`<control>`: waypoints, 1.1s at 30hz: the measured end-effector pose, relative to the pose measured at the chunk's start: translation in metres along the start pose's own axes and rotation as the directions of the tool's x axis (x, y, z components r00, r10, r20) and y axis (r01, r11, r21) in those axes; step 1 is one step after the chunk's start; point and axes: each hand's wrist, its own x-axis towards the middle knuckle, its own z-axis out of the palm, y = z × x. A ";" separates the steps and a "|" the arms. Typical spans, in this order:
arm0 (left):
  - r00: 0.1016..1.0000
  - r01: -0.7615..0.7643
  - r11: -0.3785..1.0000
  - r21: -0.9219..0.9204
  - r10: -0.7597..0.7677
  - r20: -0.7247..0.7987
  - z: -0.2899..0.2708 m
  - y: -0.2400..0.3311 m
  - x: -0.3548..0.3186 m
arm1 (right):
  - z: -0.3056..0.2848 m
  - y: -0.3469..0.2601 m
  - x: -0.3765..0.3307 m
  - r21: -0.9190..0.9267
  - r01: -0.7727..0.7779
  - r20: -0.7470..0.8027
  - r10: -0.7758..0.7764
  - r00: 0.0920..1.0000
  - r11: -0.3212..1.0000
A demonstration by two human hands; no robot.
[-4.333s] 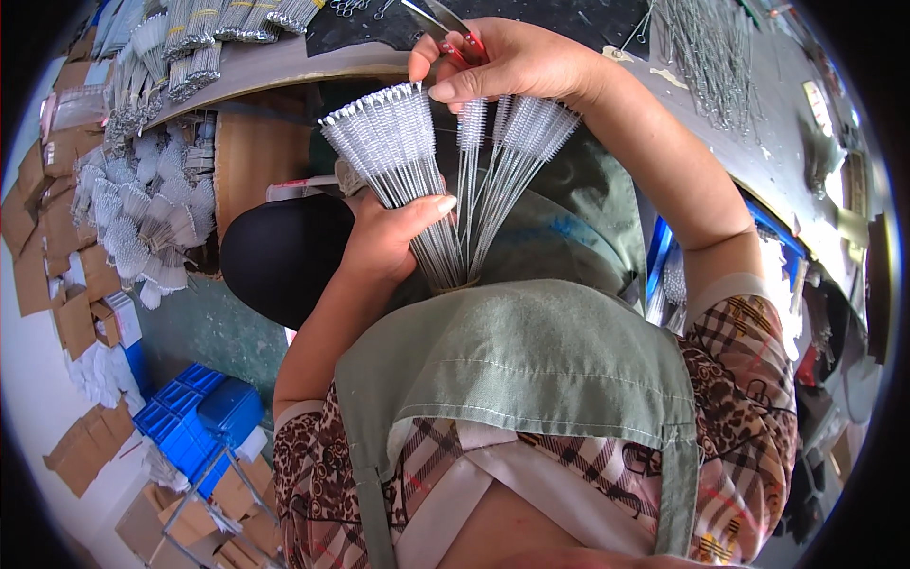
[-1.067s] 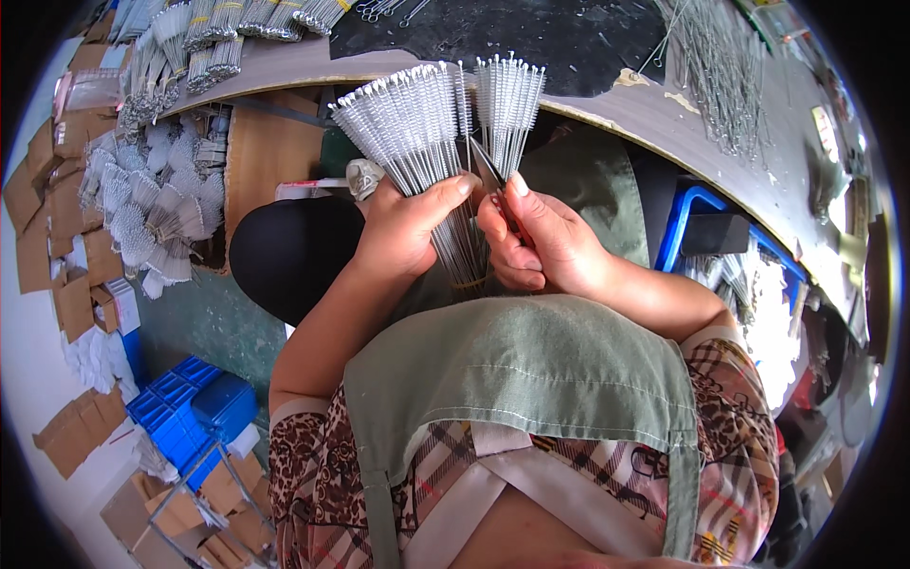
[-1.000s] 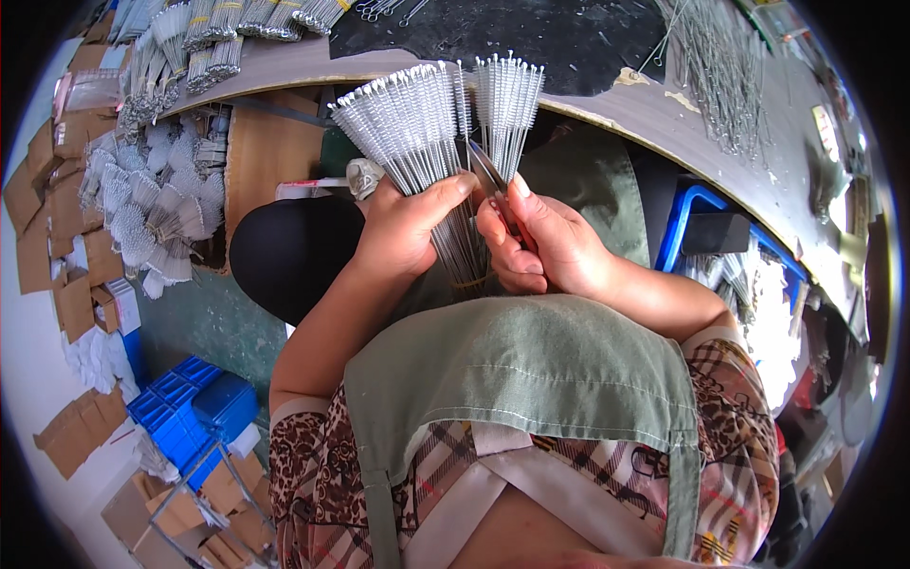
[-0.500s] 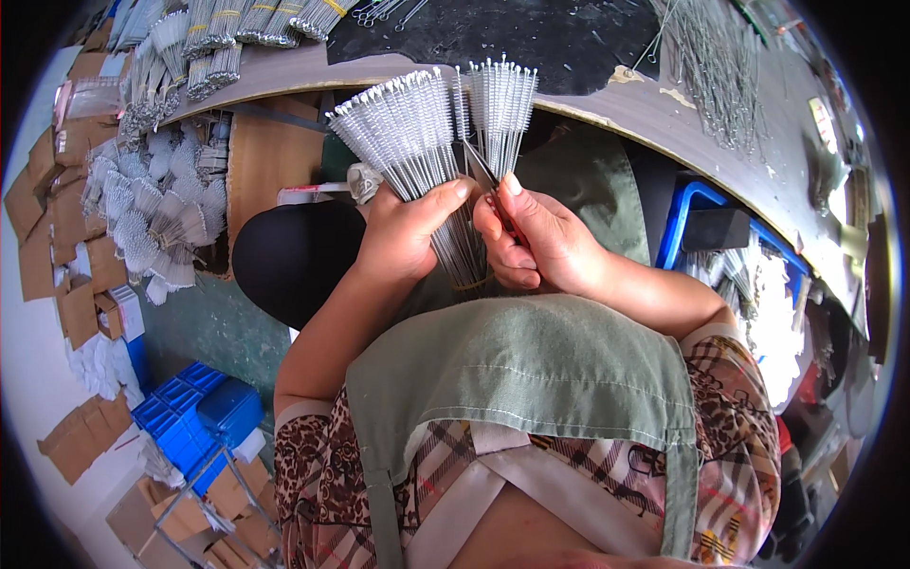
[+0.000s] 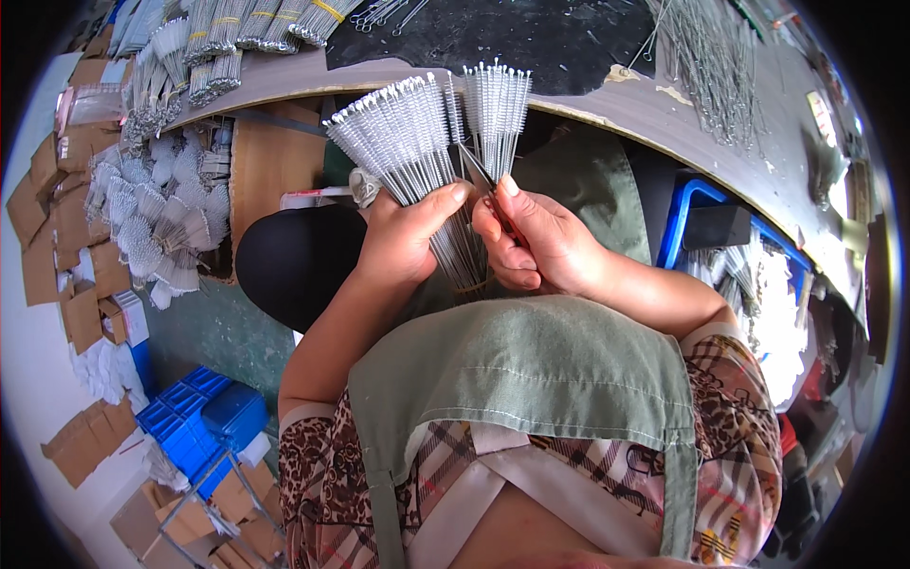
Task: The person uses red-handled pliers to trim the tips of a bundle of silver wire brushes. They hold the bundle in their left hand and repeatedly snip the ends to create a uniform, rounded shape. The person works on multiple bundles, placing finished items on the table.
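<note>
While the left hand [image 5: 403,242] closes its fingers round the wire stems of a fanned bundle of brushes [image 5: 403,142], thumb pressed across the front, the right hand [image 5: 536,242] sits just beside it at three o'clock, fingers pinched on a few stems of a smaller bunch [image 5: 496,109]. Both bunches stand bristles-up above a green apron [image 5: 531,370], in front of the table [image 5: 607,104] edge. More bundled brushes [image 5: 237,28] lie on the table at eleven o'clock. Blue crates [image 5: 194,427] sit on the floor at eight o'clock.
</note>
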 end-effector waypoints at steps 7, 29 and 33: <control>0.999 0.015 1.000 -0.005 -0.015 0.039 -0.005 -0.001 -0.001 | -0.001 -0.003 -0.003 -0.221 -0.007 -0.090 -0.014 0.996 0.975; 1.000 0.010 1.000 -0.015 -0.010 -0.012 -0.001 -0.003 -0.001 | 0.000 -0.009 -0.004 -0.413 0.013 -0.151 -0.083 0.985 0.911; 1.000 0.022 0.999 -0.024 -0.022 -0.018 0.002 -0.001 -0.002 | 0.001 -0.010 -0.005 -0.440 0.003 -0.170 -0.086 0.982 0.898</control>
